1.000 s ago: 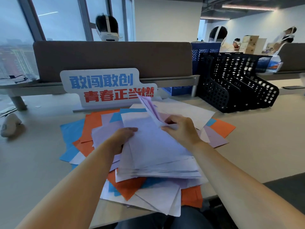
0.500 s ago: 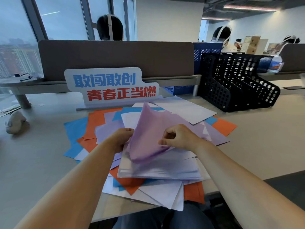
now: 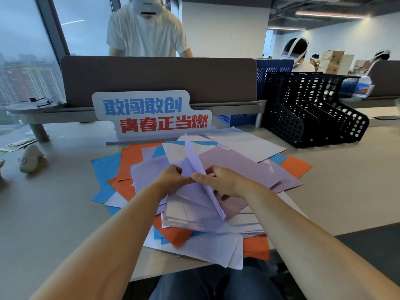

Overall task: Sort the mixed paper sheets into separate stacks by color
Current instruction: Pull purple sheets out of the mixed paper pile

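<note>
A mixed heap of paper covers the middle of the desk: orange sheets (image 3: 127, 163), blue sheets (image 3: 105, 169), white sheets (image 3: 244, 144) and lilac sheets (image 3: 238, 165). On top lies a thick pile of pale lilac sheets (image 3: 190, 215). One pale lilac sheet (image 3: 195, 163) stands on edge above that pile. My left hand (image 3: 171, 178) pinches it from the left and my right hand (image 3: 220, 180) pinches it from the right, fingertips almost meeting.
A white sign with blue and red characters (image 3: 151, 114) stands behind the heap against the grey divider (image 3: 158, 81). Black mesh file racks (image 3: 311, 109) sit at the right. A small plush toy (image 3: 30, 158) lies far left. A person (image 3: 147, 29) stands behind the divider.
The lilac sheet my right hand was peeling off the pile has been laid to the right. Both hands now hold another pale sheet upright. The person behind the divider has stood up.
</note>
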Demonstrator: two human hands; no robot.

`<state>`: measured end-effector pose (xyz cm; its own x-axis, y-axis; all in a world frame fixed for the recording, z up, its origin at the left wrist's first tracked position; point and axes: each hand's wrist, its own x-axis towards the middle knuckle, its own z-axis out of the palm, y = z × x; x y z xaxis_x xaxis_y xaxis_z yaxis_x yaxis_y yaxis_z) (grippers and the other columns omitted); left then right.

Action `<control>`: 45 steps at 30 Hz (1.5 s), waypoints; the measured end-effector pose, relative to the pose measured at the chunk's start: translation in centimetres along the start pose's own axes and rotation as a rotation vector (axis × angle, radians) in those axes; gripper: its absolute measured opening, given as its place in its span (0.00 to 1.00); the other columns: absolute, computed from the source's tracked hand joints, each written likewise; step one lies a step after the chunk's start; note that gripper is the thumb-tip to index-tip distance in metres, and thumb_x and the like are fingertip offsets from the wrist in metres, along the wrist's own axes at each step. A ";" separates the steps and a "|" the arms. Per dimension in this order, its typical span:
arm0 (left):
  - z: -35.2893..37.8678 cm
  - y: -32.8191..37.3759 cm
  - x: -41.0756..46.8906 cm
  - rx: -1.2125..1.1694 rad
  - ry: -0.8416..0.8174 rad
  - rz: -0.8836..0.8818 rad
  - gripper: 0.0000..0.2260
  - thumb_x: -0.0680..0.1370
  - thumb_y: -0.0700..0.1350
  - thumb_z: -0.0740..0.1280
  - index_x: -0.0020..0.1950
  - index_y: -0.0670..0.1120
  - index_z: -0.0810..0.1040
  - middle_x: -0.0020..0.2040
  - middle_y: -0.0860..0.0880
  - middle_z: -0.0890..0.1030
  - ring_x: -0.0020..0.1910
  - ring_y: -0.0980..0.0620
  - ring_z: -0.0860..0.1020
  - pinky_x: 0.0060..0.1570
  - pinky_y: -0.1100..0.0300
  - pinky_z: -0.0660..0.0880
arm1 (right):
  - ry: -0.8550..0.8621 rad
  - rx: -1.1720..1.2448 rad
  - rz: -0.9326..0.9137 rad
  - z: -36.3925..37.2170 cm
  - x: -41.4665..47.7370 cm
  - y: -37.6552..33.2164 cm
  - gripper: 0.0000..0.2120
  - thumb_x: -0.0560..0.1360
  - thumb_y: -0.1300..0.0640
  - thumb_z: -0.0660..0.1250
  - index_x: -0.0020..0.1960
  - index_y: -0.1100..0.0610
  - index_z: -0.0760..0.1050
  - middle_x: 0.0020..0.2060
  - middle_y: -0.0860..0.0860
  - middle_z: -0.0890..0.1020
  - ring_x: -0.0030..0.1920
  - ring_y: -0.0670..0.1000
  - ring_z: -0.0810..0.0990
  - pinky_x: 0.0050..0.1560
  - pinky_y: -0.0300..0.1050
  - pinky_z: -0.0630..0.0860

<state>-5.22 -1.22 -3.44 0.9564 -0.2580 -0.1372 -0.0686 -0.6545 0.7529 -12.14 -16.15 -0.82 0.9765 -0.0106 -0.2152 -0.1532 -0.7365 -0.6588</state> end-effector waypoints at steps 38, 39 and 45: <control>10.2 10.9 10.2 0.428 -0.180 0.494 0.11 0.79 0.44 0.61 0.60 0.45 0.77 0.67 0.46 0.71 0.63 0.48 0.70 0.62 0.59 0.66 | 0.998 1.969 -0.134 -13.3 1.2 15.4 0.13 0.80 0.65 0.51 0.40 0.64 0.69 0.35 0.58 0.77 0.45 0.56 0.78 0.58 0.50 0.76; 10.7 11.1 10.7 0.474 -0.195 0.536 0.11 0.79 0.45 0.62 0.60 0.46 0.78 0.70 0.47 0.67 0.66 0.49 0.68 0.64 0.58 0.64 | 1.004 1.992 -0.151 -13.5 1.1 15.3 0.15 0.80 0.63 0.50 0.38 0.63 0.69 0.36 0.57 0.76 0.43 0.56 0.78 0.60 0.51 0.75; 12.8 12.1 13.1 0.710 -0.234 0.625 0.17 0.79 0.56 0.60 0.67 0.56 0.73 0.78 0.47 0.46 0.76 0.46 0.51 0.73 0.53 0.53 | 0.928 1.915 -0.132 -13.2 2.3 17.7 0.12 0.78 0.62 0.49 0.49 0.62 0.71 0.43 0.56 0.77 0.44 0.53 0.78 0.50 0.46 0.79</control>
<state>2.82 -21.58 -4.34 0.6140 -0.7888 -0.0271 -0.7732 -0.6080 0.1802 -10.58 -38.17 -3.47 0.6723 -0.7169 -0.1847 0.5643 0.6577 -0.4990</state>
